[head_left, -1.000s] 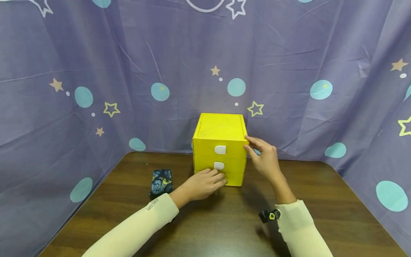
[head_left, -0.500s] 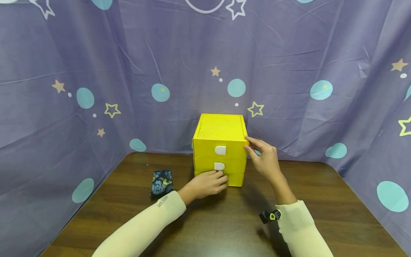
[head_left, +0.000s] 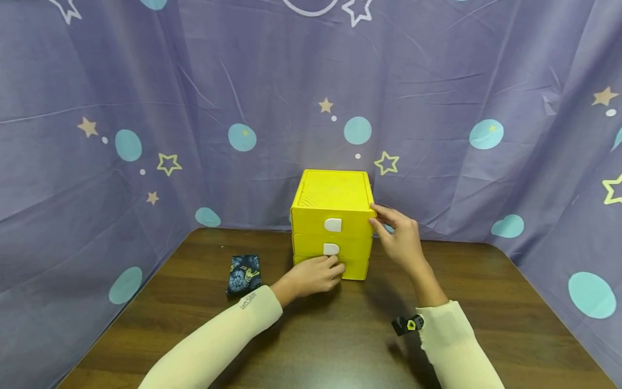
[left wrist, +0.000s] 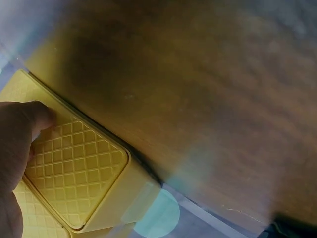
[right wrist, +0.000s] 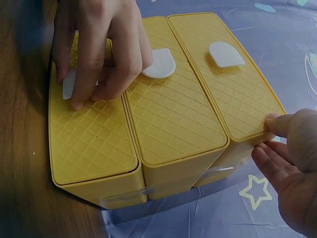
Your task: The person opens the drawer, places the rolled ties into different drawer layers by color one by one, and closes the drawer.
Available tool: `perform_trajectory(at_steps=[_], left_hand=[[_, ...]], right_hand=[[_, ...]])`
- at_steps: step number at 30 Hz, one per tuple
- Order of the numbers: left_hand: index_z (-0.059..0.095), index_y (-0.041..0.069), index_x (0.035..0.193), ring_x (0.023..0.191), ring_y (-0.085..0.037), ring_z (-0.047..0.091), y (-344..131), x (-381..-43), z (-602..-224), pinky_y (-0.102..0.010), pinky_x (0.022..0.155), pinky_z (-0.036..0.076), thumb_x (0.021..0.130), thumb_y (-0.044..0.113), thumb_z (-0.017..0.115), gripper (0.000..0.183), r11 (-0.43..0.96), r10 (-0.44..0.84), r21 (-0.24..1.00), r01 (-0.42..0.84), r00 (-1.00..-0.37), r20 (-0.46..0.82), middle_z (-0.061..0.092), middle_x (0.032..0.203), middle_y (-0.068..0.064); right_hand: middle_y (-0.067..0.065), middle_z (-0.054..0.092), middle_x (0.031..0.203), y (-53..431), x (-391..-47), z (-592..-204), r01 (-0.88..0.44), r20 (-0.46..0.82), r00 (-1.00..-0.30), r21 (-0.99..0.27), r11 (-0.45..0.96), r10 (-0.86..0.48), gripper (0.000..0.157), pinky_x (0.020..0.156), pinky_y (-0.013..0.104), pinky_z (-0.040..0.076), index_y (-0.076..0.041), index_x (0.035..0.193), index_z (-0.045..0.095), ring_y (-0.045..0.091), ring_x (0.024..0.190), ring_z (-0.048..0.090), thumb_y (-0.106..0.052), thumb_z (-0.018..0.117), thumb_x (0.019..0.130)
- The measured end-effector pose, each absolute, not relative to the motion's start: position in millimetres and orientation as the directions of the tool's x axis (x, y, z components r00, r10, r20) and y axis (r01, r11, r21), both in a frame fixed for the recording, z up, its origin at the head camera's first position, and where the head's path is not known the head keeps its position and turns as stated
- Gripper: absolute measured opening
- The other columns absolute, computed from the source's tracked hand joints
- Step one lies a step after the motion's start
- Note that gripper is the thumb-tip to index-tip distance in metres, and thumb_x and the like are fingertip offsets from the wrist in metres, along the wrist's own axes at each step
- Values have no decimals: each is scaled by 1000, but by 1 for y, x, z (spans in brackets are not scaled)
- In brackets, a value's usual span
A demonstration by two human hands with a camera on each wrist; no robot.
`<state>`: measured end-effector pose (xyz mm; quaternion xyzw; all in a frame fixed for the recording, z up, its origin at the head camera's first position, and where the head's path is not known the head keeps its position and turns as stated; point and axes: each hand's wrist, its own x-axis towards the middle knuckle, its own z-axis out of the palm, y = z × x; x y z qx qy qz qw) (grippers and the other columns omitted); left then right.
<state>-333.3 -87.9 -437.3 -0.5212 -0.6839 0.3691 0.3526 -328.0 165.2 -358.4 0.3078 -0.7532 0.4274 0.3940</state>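
A yellow unit of 3 stacked drawers [head_left: 335,189] stands on the table, each front waffle-patterned with a white tab handle. My left hand [head_left: 313,275] is at the bottom drawer, its fingers and thumb pinching that drawer's handle [right wrist: 69,85], which is partly hidden behind the fingers. All drawer fronts look closed. At the unit's upper right front edge, my right hand [head_left: 400,237] holds the corner, thumb on the top drawer's front [right wrist: 242,106] and fingers along the side. The middle handle [right wrist: 161,63] sits right beside the left hand's knuckles.
A dark blue flower-patterned packet [head_left: 244,274] lies on the brown wooden table [head_left: 320,340], left of the unit. Behind everything hangs a purple curtain [head_left: 282,70] with stars and dots. A small black device [head_left: 407,324] is at the right sleeve cuff.
My left hand has shifted slightly right and its fingers have curled in at the bottom drawer's handle. The right hand stays at the unit's corner.
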Motion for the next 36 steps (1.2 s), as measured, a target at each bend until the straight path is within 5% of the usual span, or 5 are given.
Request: perform_trajectory(at_steps=[36], left_hand=[[75, 25, 106, 95, -19, 51, -78, -332, -437, -25, 82, 51, 101, 15, 63, 16, 226, 968, -862, 454, -203, 147, 53, 104, 0]], right_hand=[[18, 74, 115, 165, -329, -361, -797, 873, -472, -362, 484, -123, 34, 84, 39, 60, 2, 123, 73, 29, 91, 75, 1, 76, 90]])
